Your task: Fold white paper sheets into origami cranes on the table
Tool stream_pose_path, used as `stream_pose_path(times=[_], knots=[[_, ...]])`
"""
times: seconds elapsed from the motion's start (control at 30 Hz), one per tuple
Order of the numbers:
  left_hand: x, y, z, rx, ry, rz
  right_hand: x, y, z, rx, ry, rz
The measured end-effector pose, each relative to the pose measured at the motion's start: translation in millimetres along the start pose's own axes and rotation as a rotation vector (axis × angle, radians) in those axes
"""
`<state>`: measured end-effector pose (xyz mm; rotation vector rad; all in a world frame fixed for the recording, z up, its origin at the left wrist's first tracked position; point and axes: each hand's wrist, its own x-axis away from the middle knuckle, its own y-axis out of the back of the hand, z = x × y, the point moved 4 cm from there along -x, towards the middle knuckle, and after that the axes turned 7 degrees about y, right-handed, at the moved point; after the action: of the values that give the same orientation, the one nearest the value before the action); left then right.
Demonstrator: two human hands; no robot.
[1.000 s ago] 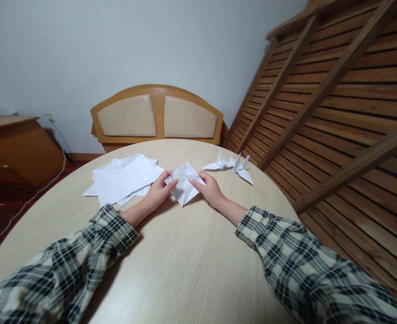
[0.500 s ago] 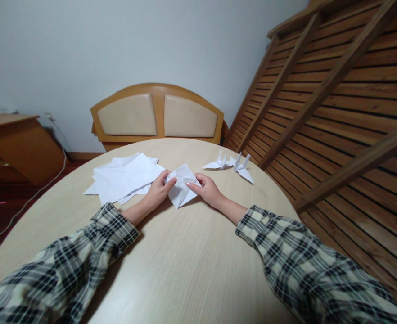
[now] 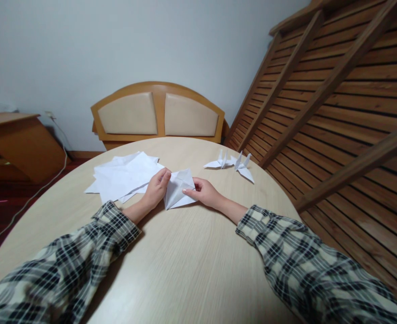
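Between my two hands is a folded sheet of white paper (image 3: 178, 189), creased and roughly square, tilted just above the table. My left hand (image 3: 157, 189) pinches its left edge, thumb on top. On the opposite side, my right hand (image 3: 204, 192) grips the right edge with the thumb lying across the front. Left of my left hand lies a loose pile of white paper sheets (image 3: 124, 175). Beyond my right hand stand folded paper cranes (image 3: 222, 161), with another paper crane (image 3: 243, 166) beside them at the right.
The round light-wood table (image 3: 185, 270) spans the view below my arms. Behind it rises a headboard (image 3: 160, 112) with two padded panels. Slatted wood (image 3: 336, 99) leans along the right side. A wooden desk (image 3: 19, 144) and a white cable (image 3: 36, 193) are at the left.
The folded paper has turned from a point-up diamond to a tilted square between my hands. My left thumb has shifted to its upper left edge.
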<state>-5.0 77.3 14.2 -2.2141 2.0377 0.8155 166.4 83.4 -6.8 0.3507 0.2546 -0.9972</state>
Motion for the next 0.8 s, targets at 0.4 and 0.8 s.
stream_pose_path(times=[0.4, 0.8], knots=[[-1, -6.2, 6, -0.053, -0.032, 0.052, 0, 0, -1, 0.07, 0.036, 0.012], [0, -7.3, -2, -0.107, -0.081, 0.083, -4, 11, -7, 0.099, 0.044, -0.124]])
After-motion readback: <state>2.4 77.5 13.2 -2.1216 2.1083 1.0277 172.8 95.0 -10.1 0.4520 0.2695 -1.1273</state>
